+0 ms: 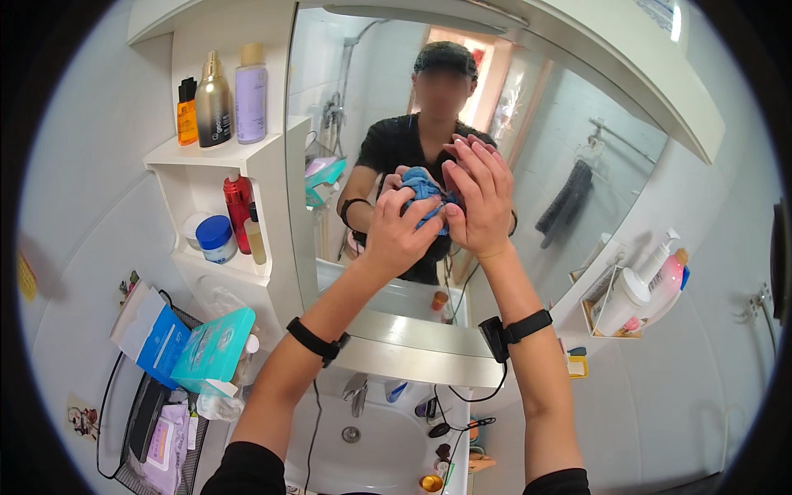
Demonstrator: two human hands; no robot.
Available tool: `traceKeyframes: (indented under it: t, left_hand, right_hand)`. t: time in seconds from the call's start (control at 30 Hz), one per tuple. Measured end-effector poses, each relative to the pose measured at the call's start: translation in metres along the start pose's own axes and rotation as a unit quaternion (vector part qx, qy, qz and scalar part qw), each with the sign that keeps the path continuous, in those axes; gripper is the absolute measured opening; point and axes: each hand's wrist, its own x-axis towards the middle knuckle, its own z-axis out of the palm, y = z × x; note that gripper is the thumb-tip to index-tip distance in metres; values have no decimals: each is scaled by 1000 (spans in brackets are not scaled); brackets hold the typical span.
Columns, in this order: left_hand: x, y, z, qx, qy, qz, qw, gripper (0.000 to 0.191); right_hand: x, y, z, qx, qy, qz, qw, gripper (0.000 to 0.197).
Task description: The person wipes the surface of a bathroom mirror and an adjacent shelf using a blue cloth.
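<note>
A crumpled blue cloth [423, 193] is gripped by my left hand [402, 226] in front of the wall mirror [544, 154]. The cloth is also reflected there, and I cannot tell exactly where it touches the glass. My right hand [486, 201] is raised just to the right of the cloth, its fingers apart and slightly bent, with nothing seen in it. The mirror shows a person in a dark cap and black top with both hands up. A black strap with a small device sits on each forearm.
Open shelves [204, 151] with bottles and jars flank the mirror on the left. A wire basket [130, 427] with boxes and wipes hangs lower left. A small rack [588, 322] holds pump bottles at right. Below are a ledge [408, 362], a sink [365, 445], a faucet [357, 391] and loose cables.
</note>
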Motion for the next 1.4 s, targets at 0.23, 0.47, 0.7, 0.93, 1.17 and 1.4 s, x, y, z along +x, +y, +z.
traceKeyframes:
  t: [0.23,0.47,0.7,0.93,1.17,1.4]
  left_hand:
    - [6,-33,-36,99,75,-170,978,33]
    - [-17,-12,-11,44,76,-142,986,34]
    - [-24,-40,-44,88,-8,-23,996,34]
    - [-45,0,-22,35,61,-191,979,40]
    - [-57,-4,-24,51,-98,85,990,35]
    - [6,6,0,1,84,-160,984,48]
  right_hand:
    - [2,-4,1,0,5,2,1000,46]
    - [-1,-5,2,9,0,6,1000,46]
    - [0,-5,2,-12,7,5,1000,42]
    - [0,-4,3,-14,4,12,1000,38]
    - [-1,-4,6,2,13,8,1000,34]
    - [-4,-1,7,35,40,-7,999,30]
